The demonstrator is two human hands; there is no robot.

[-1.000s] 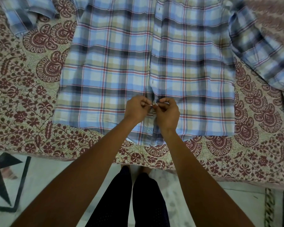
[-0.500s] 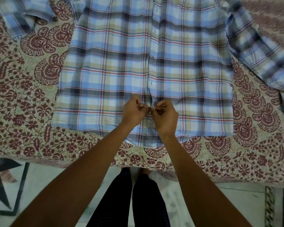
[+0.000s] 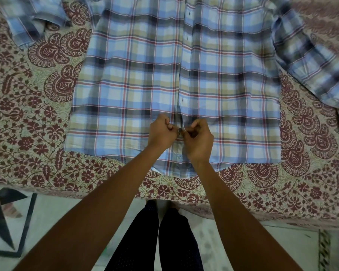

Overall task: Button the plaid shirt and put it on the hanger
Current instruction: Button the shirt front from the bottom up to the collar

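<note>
The blue, beige and red plaid shirt point(image 3: 129, 79) lies flat, front up, on the bed, its hem toward me. Its placket runs down the middle and the two front edges meet along it. My left hand point(image 3: 160, 133) pinches the left front edge near the hem. My right hand point(image 3: 199, 140) pinches the right front edge beside it, fingers curled, and a small button point(image 3: 180, 130) shows between the two hands. Another pale button point(image 3: 178, 157) sits lower on the placket, uncovered. No hanger is in view.
A bedsheet point(image 3: 33, 122) with maroon floral print covers the bed. The shirt's sleeves spread out at the top left point(image 3: 25, 22) and at the right point(image 3: 311, 61). The bed's front edge runs below the hem; tiled floor point(image 3: 47, 222) and my legs point(image 3: 164, 241) lie below.
Both hands stayed at the same spot on the placket near the hem, with small finger movements around the button. The view shifted slightly.
</note>
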